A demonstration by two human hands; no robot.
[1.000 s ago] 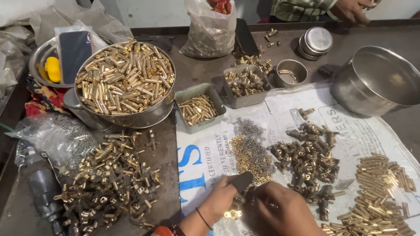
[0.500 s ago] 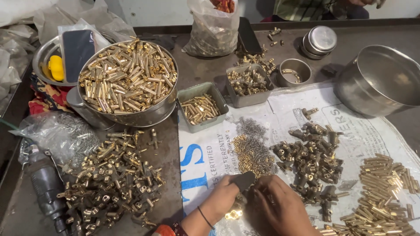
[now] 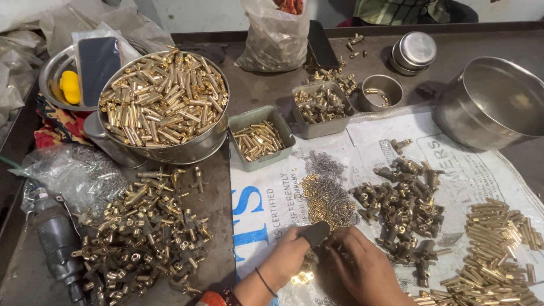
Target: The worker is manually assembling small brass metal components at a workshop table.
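On a dark metal workbench (image 3: 249, 96), the left hand (image 3: 286, 262) pinches a small dark flat tool (image 3: 315, 233) beside the right hand (image 3: 362, 271), fingers curled over small brass fittings (image 3: 303, 276), apparently mid-assembly.

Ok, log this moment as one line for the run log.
left hand: grips dark tool | right hand: beside it, over small brass parts | surface: printed white sack | nearby: brass fittings pile

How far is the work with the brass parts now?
Seemingly done: a pile of joined brass fittings at left. In hand: left hand holds a dark tool beside the right hand. Left: a darker fittings pile and tubes.
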